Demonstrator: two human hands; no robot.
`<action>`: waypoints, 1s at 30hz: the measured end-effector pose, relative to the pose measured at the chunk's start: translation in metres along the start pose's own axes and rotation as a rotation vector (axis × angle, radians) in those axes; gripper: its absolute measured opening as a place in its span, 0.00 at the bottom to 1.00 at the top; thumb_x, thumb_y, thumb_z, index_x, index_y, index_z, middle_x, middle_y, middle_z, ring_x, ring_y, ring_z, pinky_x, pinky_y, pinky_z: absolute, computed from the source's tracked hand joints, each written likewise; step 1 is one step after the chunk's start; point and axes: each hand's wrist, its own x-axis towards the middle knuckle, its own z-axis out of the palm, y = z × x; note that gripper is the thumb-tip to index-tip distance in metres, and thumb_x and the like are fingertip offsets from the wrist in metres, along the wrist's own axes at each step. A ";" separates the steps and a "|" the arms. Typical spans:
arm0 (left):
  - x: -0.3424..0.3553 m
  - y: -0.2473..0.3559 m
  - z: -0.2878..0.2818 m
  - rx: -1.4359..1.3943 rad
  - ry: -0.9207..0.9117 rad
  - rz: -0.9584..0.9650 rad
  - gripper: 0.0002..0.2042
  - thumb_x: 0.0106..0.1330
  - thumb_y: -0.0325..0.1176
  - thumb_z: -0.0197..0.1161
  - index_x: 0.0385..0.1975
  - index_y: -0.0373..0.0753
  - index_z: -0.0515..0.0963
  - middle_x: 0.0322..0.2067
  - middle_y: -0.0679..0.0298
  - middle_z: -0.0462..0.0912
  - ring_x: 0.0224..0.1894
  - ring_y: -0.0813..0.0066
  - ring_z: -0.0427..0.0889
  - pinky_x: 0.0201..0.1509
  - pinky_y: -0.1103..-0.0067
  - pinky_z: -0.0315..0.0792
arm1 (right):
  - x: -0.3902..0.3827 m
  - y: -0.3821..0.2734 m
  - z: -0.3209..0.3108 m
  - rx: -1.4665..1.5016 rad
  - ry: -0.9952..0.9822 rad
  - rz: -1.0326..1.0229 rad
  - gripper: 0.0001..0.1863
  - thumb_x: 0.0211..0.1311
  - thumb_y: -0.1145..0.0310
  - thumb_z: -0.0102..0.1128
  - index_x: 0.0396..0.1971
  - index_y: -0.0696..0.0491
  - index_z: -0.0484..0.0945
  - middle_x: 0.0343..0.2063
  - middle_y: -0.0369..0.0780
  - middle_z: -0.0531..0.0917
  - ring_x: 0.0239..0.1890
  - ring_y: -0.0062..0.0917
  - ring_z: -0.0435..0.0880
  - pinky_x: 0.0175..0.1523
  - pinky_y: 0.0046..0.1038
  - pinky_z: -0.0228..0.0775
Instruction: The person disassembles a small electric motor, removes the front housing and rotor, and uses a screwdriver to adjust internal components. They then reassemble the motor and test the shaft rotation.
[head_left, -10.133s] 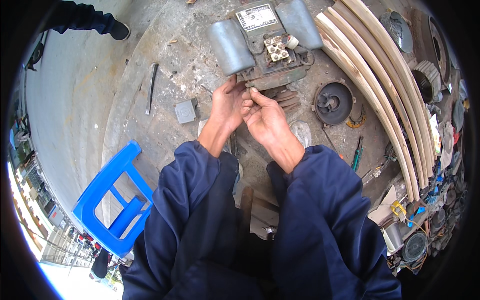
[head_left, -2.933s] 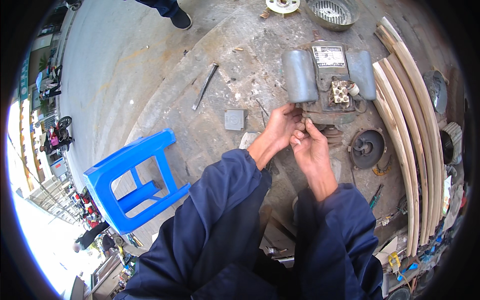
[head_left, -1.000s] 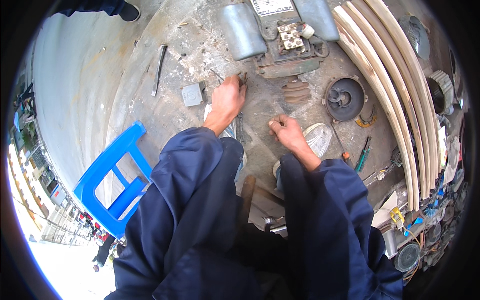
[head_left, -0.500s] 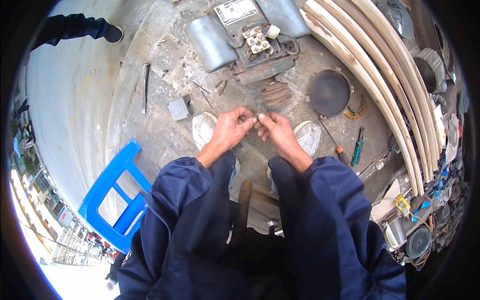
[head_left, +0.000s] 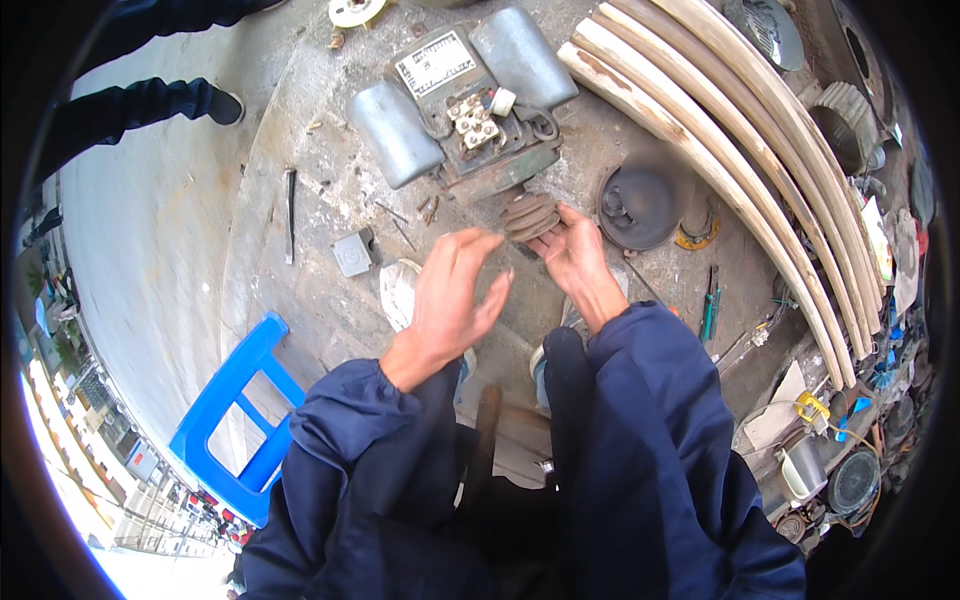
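An electric motor (head_left: 435, 75) with two grey side boxes lies on the floor in front of me, its terminal block (head_left: 474, 122) exposed. On its near end sits a brown grooved pulley (head_left: 530, 217). My right hand (head_left: 578, 258) has its fingers and thumb at the pulley's right and lower rim, gripping it there. Just left of the pulley my left hand (head_left: 448, 290) is raised with thumb and fingers apart, holding nothing visible. A round dark pan (head_left: 650, 205) stands right of my right hand; a blurred dark shape partly covers it.
Long pale wooden poles (head_left: 740, 130) curve along the right. A blue plastic stool (head_left: 205, 430) stands at left, a grey metal box (head_left: 353, 252) and a dark metal bar (head_left: 290, 215) near it. Green-handled pliers (head_left: 711, 305) lie at right. Other people's legs (head_left: 150, 108) show at upper left.
My hands, fingertips together before, have parted. The right hand went forward to the pulley, and the left opened. The view has shifted, and another leg shows at upper left.
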 end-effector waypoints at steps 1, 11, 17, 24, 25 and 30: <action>0.010 0.004 -0.012 0.065 0.071 0.111 0.34 0.53 0.29 0.76 0.63 0.35 0.70 0.57 0.47 0.75 0.62 0.45 0.74 0.63 0.57 0.70 | 0.008 0.000 0.003 -0.014 -0.018 0.030 0.22 0.81 0.62 0.31 0.55 0.63 0.71 0.54 0.53 0.80 0.57 0.46 0.80 0.59 0.45 0.75; 0.087 -0.010 -0.026 0.416 -0.012 0.009 0.63 0.41 0.41 0.85 0.77 0.36 0.49 0.76 0.43 0.51 0.79 0.40 0.46 0.78 0.50 0.45 | 0.020 0.010 0.020 0.296 0.060 0.135 0.16 0.78 0.62 0.37 0.45 0.58 0.72 0.41 0.47 0.80 0.41 0.39 0.81 0.48 0.47 0.77; 0.103 -0.019 -0.042 0.496 0.060 -0.007 0.64 0.37 0.54 0.84 0.75 0.30 0.53 0.70 0.40 0.64 0.76 0.44 0.58 0.77 0.53 0.50 | -0.009 0.000 0.049 0.244 0.128 0.152 0.19 0.79 0.61 0.36 0.48 0.60 0.72 0.44 0.49 0.81 0.45 0.41 0.83 0.53 0.48 0.77; 0.143 -0.027 -0.082 0.480 0.013 -0.016 0.61 0.35 0.56 0.82 0.69 0.25 0.63 0.69 0.35 0.65 0.71 0.42 0.65 0.76 0.58 0.55 | -0.046 -0.021 0.089 0.071 -0.001 0.110 0.23 0.81 0.63 0.30 0.55 0.64 0.70 0.49 0.53 0.80 0.51 0.44 0.83 0.59 0.52 0.77; 0.148 -0.029 -0.086 0.471 0.004 -0.022 0.60 0.35 0.57 0.82 0.68 0.24 0.63 0.68 0.37 0.67 0.70 0.43 0.67 0.76 0.59 0.56 | -0.046 -0.024 0.088 0.038 -0.080 0.097 0.23 0.81 0.62 0.32 0.56 0.64 0.70 0.49 0.53 0.82 0.50 0.44 0.84 0.58 0.51 0.77; 0.157 -0.035 -0.094 0.406 -0.011 -0.031 0.60 0.36 0.59 0.81 0.68 0.24 0.64 0.66 0.38 0.70 0.71 0.46 0.66 0.78 0.57 0.51 | -0.041 -0.027 0.084 -0.127 -0.133 -0.023 0.17 0.80 0.64 0.39 0.51 0.61 0.73 0.44 0.49 0.85 0.44 0.38 0.87 0.49 0.41 0.82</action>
